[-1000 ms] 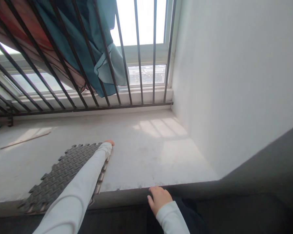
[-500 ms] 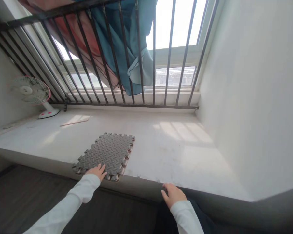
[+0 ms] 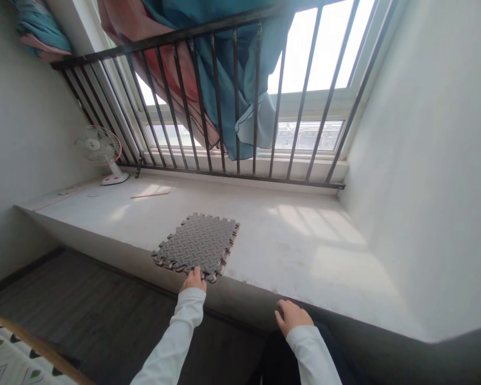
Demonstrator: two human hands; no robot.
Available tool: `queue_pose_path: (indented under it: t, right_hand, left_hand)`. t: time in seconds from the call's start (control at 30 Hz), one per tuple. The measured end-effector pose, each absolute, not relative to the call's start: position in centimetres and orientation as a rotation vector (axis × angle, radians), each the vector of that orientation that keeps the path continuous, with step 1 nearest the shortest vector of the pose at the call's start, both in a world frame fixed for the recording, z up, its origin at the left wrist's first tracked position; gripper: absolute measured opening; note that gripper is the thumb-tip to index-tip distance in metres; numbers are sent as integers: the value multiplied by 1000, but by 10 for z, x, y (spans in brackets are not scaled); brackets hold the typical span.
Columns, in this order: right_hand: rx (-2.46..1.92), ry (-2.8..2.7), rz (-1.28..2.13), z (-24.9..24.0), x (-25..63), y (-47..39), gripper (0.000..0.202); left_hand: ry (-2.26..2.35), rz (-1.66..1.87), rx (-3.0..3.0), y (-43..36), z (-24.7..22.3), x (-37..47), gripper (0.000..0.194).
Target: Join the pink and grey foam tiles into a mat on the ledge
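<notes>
A stack of grey interlocking foam mats (image 3: 202, 243) with a raised tread pattern lies on the white window ledge (image 3: 272, 256). Its near corner juts over the ledge's front edge, and pinkish layers show along the side. My left hand (image 3: 193, 280) is at that near edge, closed on the foam mats; some of its fingers are hidden. Farther right, my right hand (image 3: 293, 316) hovers by the ledge's front edge, holding nothing, with fingers loosely bent and the thumb apart.
A dark metal railing (image 3: 232, 175) runs before the window and a blue and pink curtain (image 3: 224, 91). A small fan (image 3: 114, 174) stands at the ledge's left end, near a thin stick (image 3: 150, 195). A patterned cloth-covered surface (image 3: 14, 355) is at lower left, above the dark floor (image 3: 104, 299).
My view has swung left. My left hand has gone from spread fingers on top of the mats to a grip at their near edge. My right hand stays by the ledge edge.
</notes>
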State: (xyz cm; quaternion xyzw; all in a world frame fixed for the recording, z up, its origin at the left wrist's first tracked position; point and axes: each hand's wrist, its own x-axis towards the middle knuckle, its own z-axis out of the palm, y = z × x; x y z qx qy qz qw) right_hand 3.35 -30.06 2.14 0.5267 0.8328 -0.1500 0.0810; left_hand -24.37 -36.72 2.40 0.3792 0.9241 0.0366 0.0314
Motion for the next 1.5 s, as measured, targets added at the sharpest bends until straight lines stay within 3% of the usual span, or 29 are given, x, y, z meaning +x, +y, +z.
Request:
queue_pose_path:
  t: [0.37,0.7,1.07,1.27,1.5]
  right_hand:
    - [1648,2509,-420,31,61,-309,26]
    - [1669,2533,-372,29,61,-314,25]
    - [1676,2495,-379,38,58,-317,24]
    - [1715,2511,-428,47,57,-322,26]
    - [2087,2525,-651,31,53,-317,65]
  left_hand:
    - [2873,351,1120,-363,10,-245,22]
    - [2986,943,1349,-384,-8,-281,30]
    - [2907,486,1420,-378,7,-305,19]
    - [2972,658,1463,-367,41,-285,16]
    - [2765,616,1633,-311,84,-164,16]
